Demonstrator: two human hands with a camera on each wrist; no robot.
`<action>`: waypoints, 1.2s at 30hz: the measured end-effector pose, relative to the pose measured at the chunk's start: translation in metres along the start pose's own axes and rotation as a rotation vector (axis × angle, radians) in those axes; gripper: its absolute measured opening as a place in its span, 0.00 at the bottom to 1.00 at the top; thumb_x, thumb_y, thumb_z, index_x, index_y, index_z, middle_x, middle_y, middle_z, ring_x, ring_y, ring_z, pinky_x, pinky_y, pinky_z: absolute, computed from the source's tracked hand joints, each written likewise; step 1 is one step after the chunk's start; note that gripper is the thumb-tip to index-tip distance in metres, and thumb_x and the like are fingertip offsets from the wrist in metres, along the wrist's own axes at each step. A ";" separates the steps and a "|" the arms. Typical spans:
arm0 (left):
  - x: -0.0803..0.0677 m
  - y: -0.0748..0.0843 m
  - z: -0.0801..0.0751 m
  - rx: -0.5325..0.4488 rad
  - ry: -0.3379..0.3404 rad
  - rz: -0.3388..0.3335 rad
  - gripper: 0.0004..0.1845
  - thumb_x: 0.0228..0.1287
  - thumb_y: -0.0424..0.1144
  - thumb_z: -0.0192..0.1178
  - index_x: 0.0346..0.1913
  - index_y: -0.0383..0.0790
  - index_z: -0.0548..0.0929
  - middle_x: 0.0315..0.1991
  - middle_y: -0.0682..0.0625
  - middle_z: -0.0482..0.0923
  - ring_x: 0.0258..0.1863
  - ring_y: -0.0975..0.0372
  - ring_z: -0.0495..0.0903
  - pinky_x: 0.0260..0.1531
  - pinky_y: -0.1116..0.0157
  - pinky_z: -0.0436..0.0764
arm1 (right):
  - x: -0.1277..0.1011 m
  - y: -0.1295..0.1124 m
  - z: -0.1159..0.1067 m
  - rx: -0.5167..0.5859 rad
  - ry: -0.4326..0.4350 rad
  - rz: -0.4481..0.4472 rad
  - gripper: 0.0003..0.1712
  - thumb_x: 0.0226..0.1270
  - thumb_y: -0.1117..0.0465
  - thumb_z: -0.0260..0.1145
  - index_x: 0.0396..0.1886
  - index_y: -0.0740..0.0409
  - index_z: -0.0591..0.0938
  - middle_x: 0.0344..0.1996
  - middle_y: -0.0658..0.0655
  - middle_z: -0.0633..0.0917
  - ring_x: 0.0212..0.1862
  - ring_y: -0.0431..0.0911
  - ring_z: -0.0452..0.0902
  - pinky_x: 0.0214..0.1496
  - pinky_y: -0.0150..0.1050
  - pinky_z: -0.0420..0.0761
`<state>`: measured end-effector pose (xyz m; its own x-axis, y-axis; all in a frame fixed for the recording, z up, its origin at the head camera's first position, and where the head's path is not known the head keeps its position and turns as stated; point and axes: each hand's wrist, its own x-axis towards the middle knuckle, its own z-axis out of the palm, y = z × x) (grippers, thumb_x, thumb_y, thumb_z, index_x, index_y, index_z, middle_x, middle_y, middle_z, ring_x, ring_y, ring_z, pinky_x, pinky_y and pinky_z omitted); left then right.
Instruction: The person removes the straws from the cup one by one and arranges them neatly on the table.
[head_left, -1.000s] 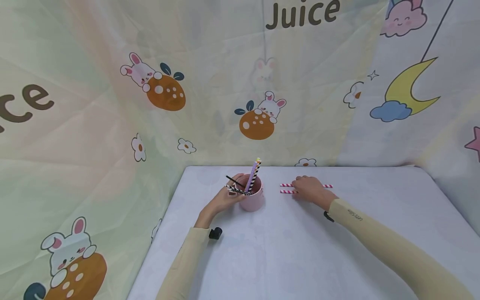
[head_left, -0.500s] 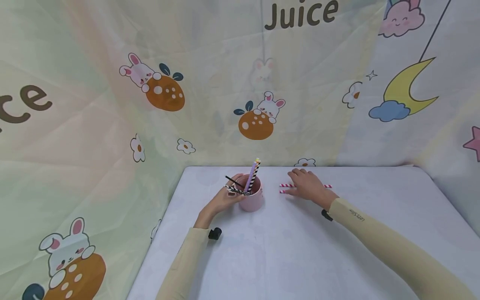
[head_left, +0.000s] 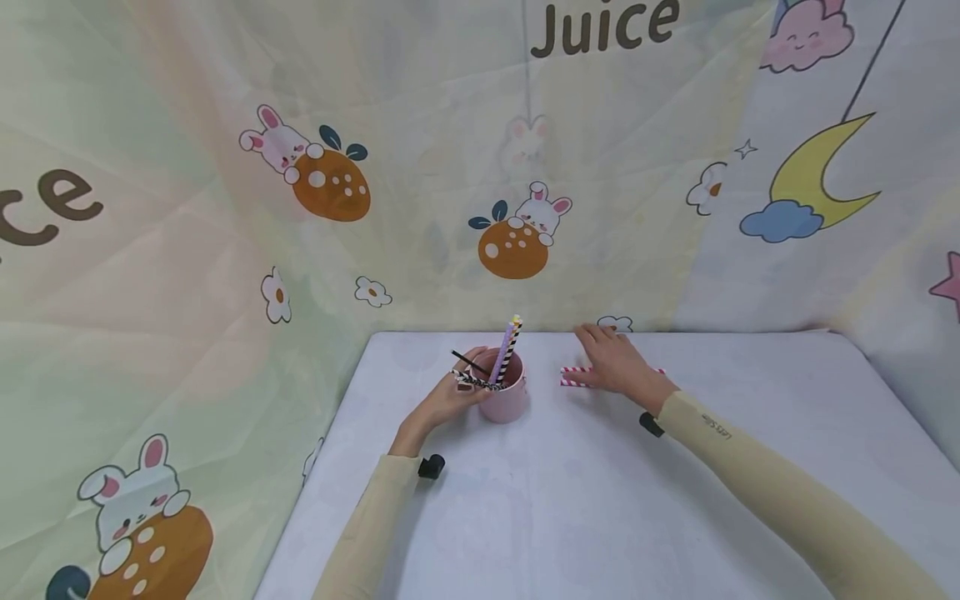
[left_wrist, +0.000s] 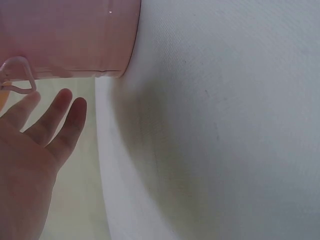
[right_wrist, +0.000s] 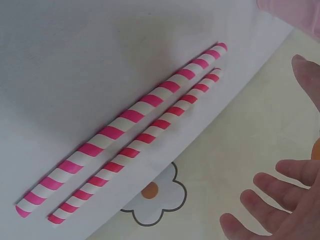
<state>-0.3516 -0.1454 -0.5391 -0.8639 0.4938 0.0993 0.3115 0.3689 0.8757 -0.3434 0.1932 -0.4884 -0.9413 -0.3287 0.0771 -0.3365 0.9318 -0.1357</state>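
A cloth backdrop printed with rabbits, oranges, a moon and the word "Juice" closes in a white counter [head_left: 675, 500] on three sides.

The right hand [head_left: 618, 365] hovers near the counter's far edge, fingers straight and spread, holding nothing. Directly beneath it lie two pink-and-white striped straws [right_wrist: 132, 140], side by side and almost touching, flat on the counter. Their long axis runs parallel to the far edge, left to right, so it lies across the line of the forearm that reaches in from the near right corner. In the head view the hand covers their middle, and only the left ends and a bit of the right end show. In the right wrist view the straws sit clear of the fingers [right_wrist: 270, 200], which are lifted above them and point past the counter's edge toward the backdrop.

The left hand [head_left: 450, 398] is the farther one from these straws. It rests against the left side of a pink cup [head_left: 506, 396], with fingers relaxed rather than wrapped round it, as the left wrist view shows. The cup stands toward the far edge, left of the two straws and apart from them, and holds several more straws [head_left: 506, 350], some upright, some leaning over the rim toward the left hand.
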 end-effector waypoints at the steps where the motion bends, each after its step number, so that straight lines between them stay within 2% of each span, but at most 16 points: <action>1: 0.000 0.000 0.000 0.003 0.002 -0.005 0.43 0.65 0.42 0.69 0.77 0.64 0.57 0.75 0.56 0.65 0.72 0.56 0.66 0.71 0.48 0.65 | 0.001 -0.001 -0.001 0.009 -0.001 0.004 0.59 0.59 0.33 0.70 0.77 0.62 0.58 0.73 0.67 0.66 0.73 0.65 0.61 0.71 0.66 0.64; 4: 0.001 0.000 0.000 0.004 0.003 -0.010 0.44 0.64 0.43 0.69 0.77 0.64 0.57 0.75 0.56 0.65 0.74 0.57 0.64 0.73 0.48 0.62 | 0.004 -0.004 -0.004 0.047 -0.010 0.022 0.62 0.58 0.31 0.69 0.80 0.60 0.54 0.76 0.66 0.62 0.75 0.65 0.57 0.73 0.67 0.60; 7: 0.000 0.001 0.001 -0.003 0.012 -0.017 0.44 0.63 0.43 0.70 0.77 0.66 0.58 0.75 0.57 0.66 0.73 0.56 0.66 0.71 0.47 0.63 | 0.006 -0.008 -0.005 0.095 -0.002 0.032 0.64 0.58 0.31 0.70 0.81 0.59 0.51 0.77 0.66 0.59 0.76 0.65 0.53 0.74 0.68 0.56; 12: 0.000 -0.001 0.001 -0.017 0.006 -0.003 0.44 0.63 0.44 0.70 0.77 0.64 0.58 0.75 0.57 0.66 0.75 0.57 0.64 0.73 0.47 0.61 | 0.010 -0.016 -0.009 0.176 -0.010 0.057 0.65 0.57 0.27 0.67 0.81 0.57 0.49 0.78 0.65 0.57 0.78 0.64 0.51 0.75 0.67 0.55; 16: 0.001 -0.003 0.001 -0.014 -0.001 0.027 0.44 0.63 0.43 0.70 0.77 0.60 0.57 0.75 0.56 0.65 0.76 0.57 0.62 0.75 0.48 0.58 | 0.015 -0.025 -0.012 0.360 -0.056 0.096 0.67 0.55 0.23 0.64 0.82 0.54 0.48 0.79 0.64 0.55 0.79 0.63 0.49 0.74 0.66 0.57; 22: 0.003 -0.005 0.000 -0.014 -0.007 0.061 0.44 0.64 0.41 0.69 0.78 0.57 0.56 0.75 0.55 0.66 0.75 0.58 0.63 0.75 0.49 0.58 | 0.022 -0.034 -0.014 0.657 -0.119 0.147 0.63 0.59 0.27 0.65 0.82 0.52 0.47 0.79 0.63 0.57 0.78 0.62 0.53 0.73 0.65 0.62; 26: 0.004 -0.005 0.001 -0.016 -0.008 0.089 0.44 0.65 0.39 0.68 0.78 0.55 0.56 0.75 0.53 0.67 0.75 0.57 0.63 0.75 0.48 0.57 | 0.026 -0.037 -0.013 0.791 -0.157 0.154 0.60 0.62 0.28 0.64 0.81 0.51 0.48 0.78 0.63 0.59 0.78 0.61 0.55 0.71 0.63 0.66; 30: 0.005 -0.005 0.001 -0.023 -0.009 0.094 0.44 0.65 0.38 0.68 0.78 0.54 0.56 0.74 0.53 0.67 0.76 0.56 0.62 0.75 0.48 0.57 | 0.028 -0.039 -0.010 0.919 -0.199 0.159 0.58 0.63 0.28 0.63 0.81 0.50 0.50 0.78 0.62 0.61 0.78 0.60 0.55 0.72 0.63 0.64; 36: 0.004 -0.004 0.001 -0.018 -0.004 0.092 0.44 0.64 0.38 0.69 0.78 0.55 0.56 0.74 0.55 0.67 0.75 0.58 0.63 0.75 0.50 0.57 | 0.033 -0.045 -0.001 1.075 -0.223 0.096 0.46 0.70 0.37 0.61 0.79 0.51 0.56 0.76 0.62 0.64 0.76 0.59 0.59 0.74 0.61 0.63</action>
<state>-0.3563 -0.1438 -0.5431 -0.8303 0.5283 0.1776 0.3822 0.3078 0.8713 -0.3592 0.1409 -0.4790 -0.9122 -0.3831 -0.1455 -0.0075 0.3706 -0.9288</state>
